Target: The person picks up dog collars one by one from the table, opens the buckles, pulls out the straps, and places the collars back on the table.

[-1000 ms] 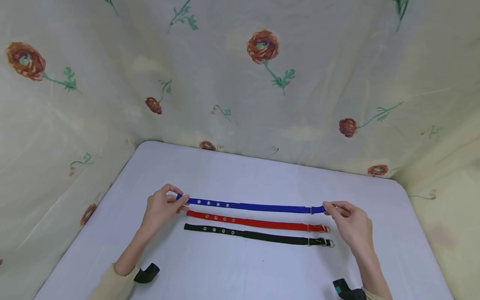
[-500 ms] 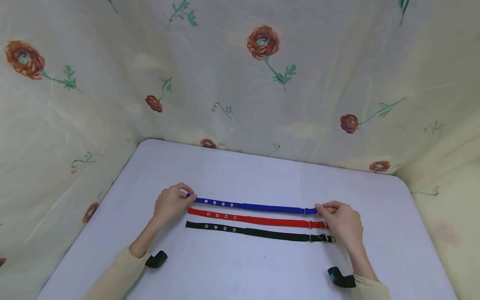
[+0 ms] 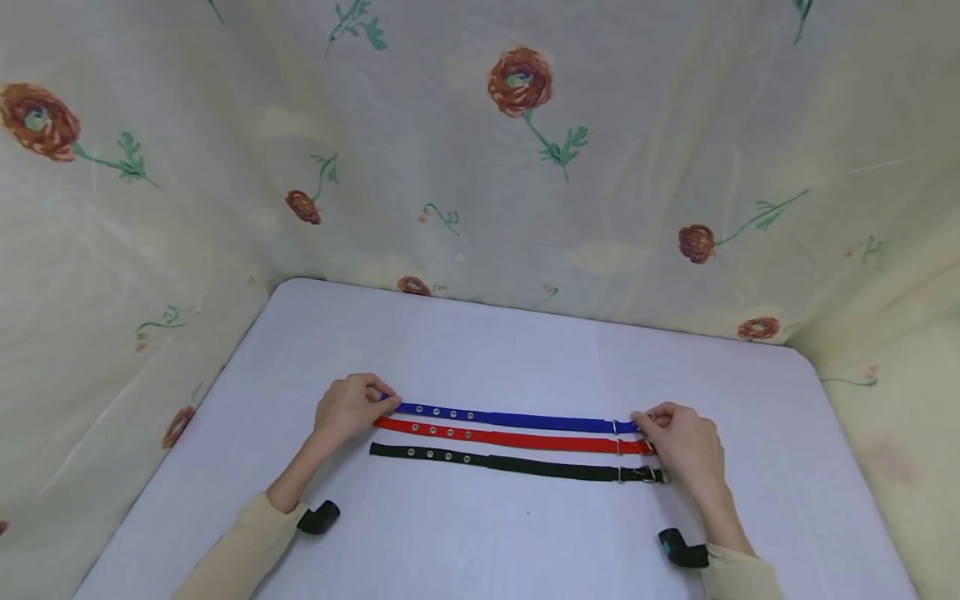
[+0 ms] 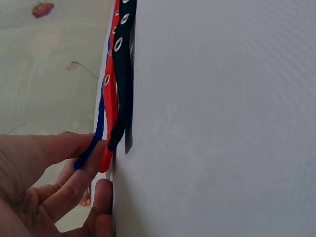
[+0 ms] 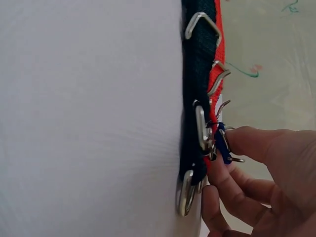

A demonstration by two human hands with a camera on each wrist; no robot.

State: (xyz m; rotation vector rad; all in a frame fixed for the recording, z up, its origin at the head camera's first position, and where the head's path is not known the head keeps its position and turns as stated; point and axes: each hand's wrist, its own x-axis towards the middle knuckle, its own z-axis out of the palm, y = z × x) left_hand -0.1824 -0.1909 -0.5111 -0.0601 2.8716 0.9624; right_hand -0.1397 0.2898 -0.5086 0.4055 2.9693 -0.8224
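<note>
A blue collar (image 3: 547,422) with eyelets stretches between my two hands, farthest back of three. My left hand (image 3: 354,408) pinches its plain eyelet end between thumb and fingers, as the left wrist view also shows. At the other end my right hand (image 3: 686,437) pinches the buckle end, where the metal buckle (image 5: 228,140) shows by the thumb. Just in front lies a red collar (image 3: 547,442), parallel and close to the blue one. Nearest to me is a dark green, almost black collar (image 3: 547,470), flat on the table with its buckle to the right.
The collars lie on a white-covered table (image 3: 480,542) with rounded far corners. A pale curtain (image 3: 420,125) with printed flowers hangs behind and at both sides. Black wrist mounts, one on the left sleeve (image 3: 318,518) and one on the right (image 3: 682,550), stick out over the table.
Both hands have brought the blue collar nearer to the red one. The left hand has moved right, and the right hand slightly left. The red and dark green collars stay in place.
</note>
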